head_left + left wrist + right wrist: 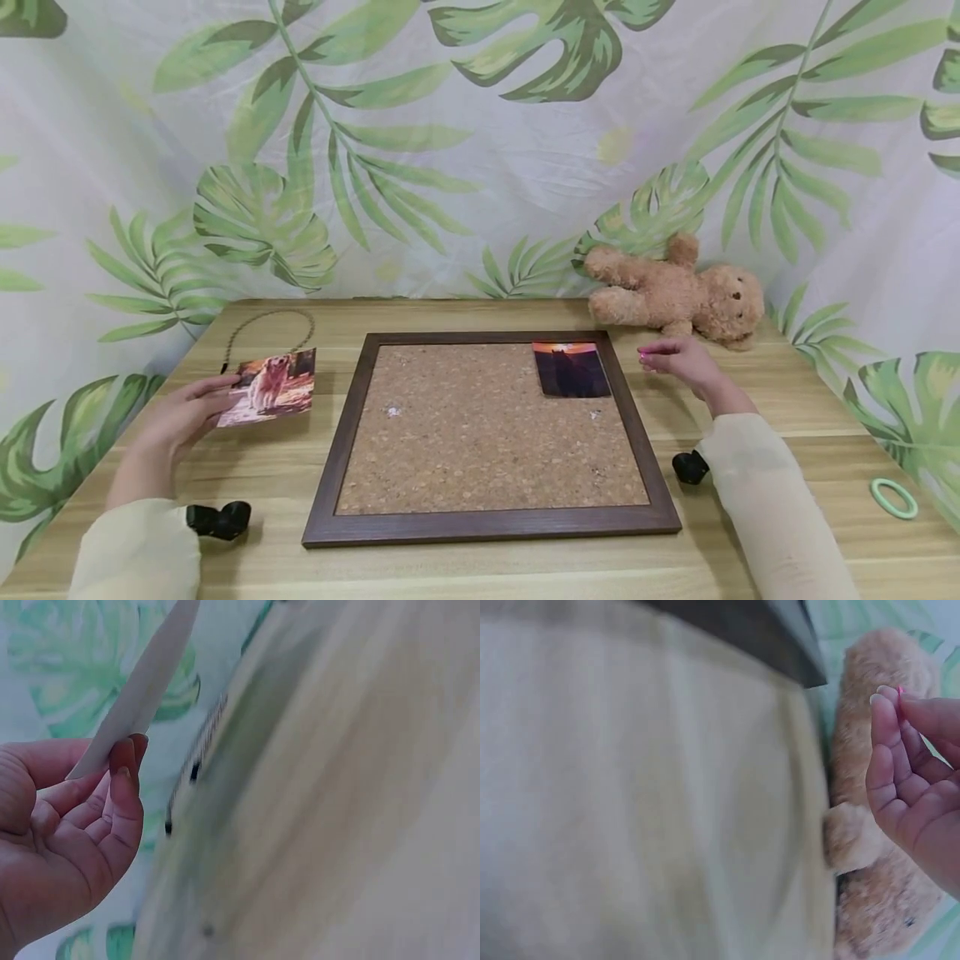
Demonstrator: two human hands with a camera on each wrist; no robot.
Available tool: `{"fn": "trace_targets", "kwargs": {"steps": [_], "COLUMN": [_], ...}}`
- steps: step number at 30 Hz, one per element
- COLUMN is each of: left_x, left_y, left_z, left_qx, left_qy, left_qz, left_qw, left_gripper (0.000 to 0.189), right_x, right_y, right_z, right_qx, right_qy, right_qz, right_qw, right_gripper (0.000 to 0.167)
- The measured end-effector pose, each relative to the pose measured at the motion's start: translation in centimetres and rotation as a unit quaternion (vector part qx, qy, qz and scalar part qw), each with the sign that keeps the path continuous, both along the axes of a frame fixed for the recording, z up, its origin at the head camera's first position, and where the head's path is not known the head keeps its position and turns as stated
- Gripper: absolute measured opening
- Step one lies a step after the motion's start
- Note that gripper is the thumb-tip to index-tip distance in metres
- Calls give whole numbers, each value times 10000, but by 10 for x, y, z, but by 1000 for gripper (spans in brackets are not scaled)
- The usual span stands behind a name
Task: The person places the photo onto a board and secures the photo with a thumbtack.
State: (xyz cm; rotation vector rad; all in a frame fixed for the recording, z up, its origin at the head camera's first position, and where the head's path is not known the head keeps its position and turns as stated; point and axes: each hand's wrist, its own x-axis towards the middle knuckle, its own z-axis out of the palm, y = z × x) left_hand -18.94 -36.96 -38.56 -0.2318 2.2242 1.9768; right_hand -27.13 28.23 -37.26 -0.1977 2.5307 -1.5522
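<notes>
Though colourful in head view, dog photo (266, 387) pale-backed from left wrist.

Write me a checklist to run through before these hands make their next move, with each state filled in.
1. Dog photo held by the left hand: ok, pinched at its edge.
2. Small pink thing held by the right hand: ok, pinched at the fingertips.
3. Corkboard lying flat on the table: ok.
4. Dark photo fastened at the far right corner: cannot tell.
5. Cork surface unmarked: not ok, a whitish spot shows at left.
6. Teddy bear off the corkboard: ok.
</notes>
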Motion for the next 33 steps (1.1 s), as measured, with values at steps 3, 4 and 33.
{"fn": "trace_targets", "kwargs": {"steps": [3,4,33], "left_x": [-11,-14,-59], "left_y": [16,23,177], "left_z": [5,7,4], "left_qx": [-78,-150,-1073], "left_qy": [92,132,179], "left_qz": [47,49,-86], "left_qw": [9999,9998,9940], "left_gripper": [53,56,41], "right_x": [-3,-4,-22], "right_y": [-5,-7,-141], "right_z": [9,11,17], "right_qx": [116,122,-1192], "right_qy": [216,266,434], "right_qz": [24,21,313], "right_qw": [9997,9996,9914], "right_gripper": [36,36,27]}}
